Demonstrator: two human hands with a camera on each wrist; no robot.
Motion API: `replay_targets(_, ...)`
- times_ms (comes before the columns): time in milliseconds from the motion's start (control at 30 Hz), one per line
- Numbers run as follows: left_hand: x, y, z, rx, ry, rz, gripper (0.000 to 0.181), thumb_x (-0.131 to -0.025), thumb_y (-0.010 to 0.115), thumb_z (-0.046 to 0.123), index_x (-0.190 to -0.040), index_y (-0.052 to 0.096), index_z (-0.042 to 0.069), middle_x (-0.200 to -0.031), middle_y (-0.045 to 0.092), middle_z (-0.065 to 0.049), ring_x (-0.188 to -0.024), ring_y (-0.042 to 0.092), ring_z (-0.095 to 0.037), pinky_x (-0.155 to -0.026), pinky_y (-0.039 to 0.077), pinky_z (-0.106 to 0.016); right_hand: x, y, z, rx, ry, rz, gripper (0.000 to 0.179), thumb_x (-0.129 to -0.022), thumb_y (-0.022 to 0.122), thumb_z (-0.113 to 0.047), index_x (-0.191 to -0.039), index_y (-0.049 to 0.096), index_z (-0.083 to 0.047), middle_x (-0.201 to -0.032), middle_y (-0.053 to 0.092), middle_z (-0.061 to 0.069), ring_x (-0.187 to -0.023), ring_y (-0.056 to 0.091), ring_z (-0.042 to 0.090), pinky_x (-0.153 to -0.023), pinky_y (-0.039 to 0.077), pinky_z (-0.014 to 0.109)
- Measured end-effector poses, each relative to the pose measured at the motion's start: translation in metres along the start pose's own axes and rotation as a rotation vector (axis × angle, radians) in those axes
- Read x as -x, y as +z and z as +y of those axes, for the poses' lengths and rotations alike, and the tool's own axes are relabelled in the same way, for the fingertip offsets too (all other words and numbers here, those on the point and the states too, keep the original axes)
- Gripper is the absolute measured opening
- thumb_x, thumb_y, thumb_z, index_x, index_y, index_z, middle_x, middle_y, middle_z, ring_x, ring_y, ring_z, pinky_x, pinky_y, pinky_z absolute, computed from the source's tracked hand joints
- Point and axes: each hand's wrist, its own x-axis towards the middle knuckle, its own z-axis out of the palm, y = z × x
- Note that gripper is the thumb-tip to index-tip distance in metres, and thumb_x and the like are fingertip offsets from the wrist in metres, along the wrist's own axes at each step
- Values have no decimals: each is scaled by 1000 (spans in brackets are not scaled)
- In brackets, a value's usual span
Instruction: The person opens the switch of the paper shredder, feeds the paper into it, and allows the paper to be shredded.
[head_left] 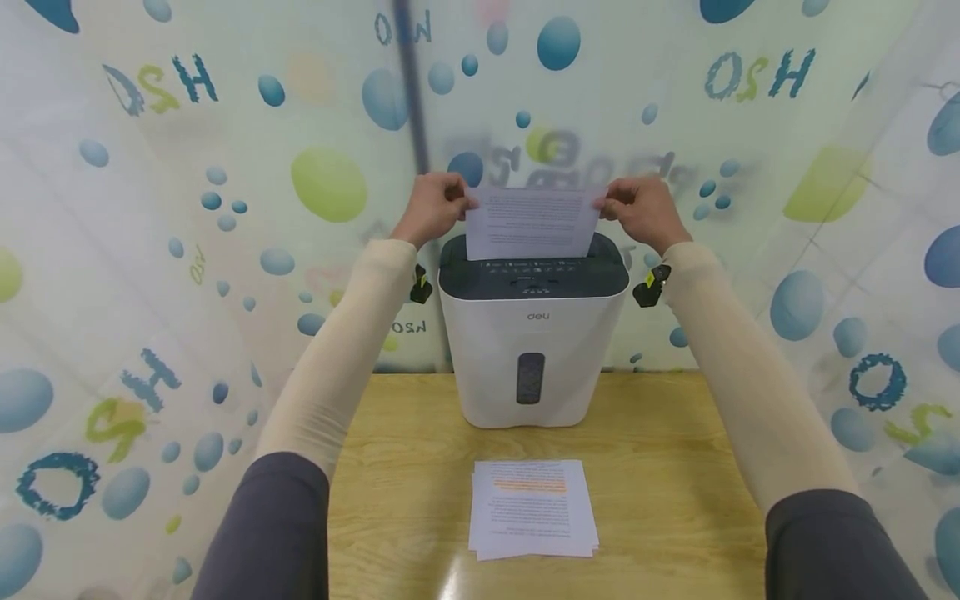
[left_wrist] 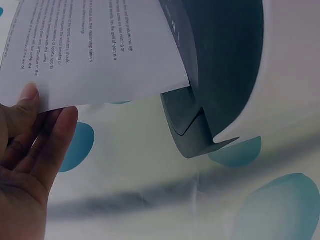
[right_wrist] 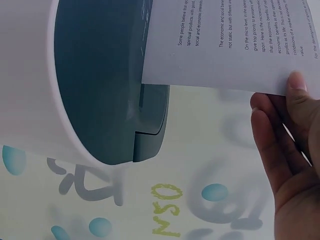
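Note:
A printed sheet of paper [head_left: 532, 221] stands upright at the top slot of a white paper shredder [head_left: 487, 350] with a dark lid. My left hand [head_left: 438, 204] pinches the sheet's left edge between thumb and fingers. On the opposite edge, my right hand [head_left: 641, 207] pinches it the same way. The left wrist view shows the left thumb [left_wrist: 29, 97] on the printed face and the fingers behind. In the right wrist view, the sheet's lower edge [right_wrist: 150, 80] meets the dark lid [right_wrist: 105, 90]; the slot itself is hidden.
A small stack of printed sheets [head_left: 532, 521], the top one with orange highlighted lines, lies on the wooden table [head_left: 405, 475] in front of the shredder. A patterned curtain [head_left: 315, 100] hangs close behind and at both sides.

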Motion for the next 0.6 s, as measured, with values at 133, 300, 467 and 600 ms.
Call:
replay_targets(133, -1, 2, 0, -4, 11, 4, 12, -101, 66, 15, -95, 66, 5, -102, 76, -12, -87, 71, -26, -70, 49, -29, 1, 0, 2, 13, -4, -2, 29, -103, 64, -30, -114, 73, -5, -117, 75, 20, -107, 71, 34, -95, 52, 46)
replay_targets(300, -2, 3, 1, -11, 25, 3, 11, -102, 65, 15, -95, 67, 6, -103, 77, -12, -86, 70, -23, -71, 50, -29, 3, 0, 4, 27, 9, -7, 30, -103, 63, -31, -114, 73, -5, -117, 75, 20, -108, 71, 34, -97, 52, 48)
replay_targets(467, 0, 7, -4, -13, 22, -22, 13, -101, 66, 15, -92, 66, 6, -96, 76, -12, -87, 71, -29, -69, 47, -30, 5, 3, 5, 38, 38, -24, 30, -103, 63, -32, -114, 73, -6, -117, 75, 19, -109, 71, 33, -98, 52, 48)
replay_targets(600, 0, 12, -9, -25, 28, -47, 15, -100, 67, 14, -89, 65, 5, -92, 73, -13, -82, 68, -26, -69, 49, -29, 6, 5, 7, 54, 35, -36, 29, -103, 64, -33, -111, 73, -6, -115, 75, 19, -107, 70, 33, -94, 51, 47)
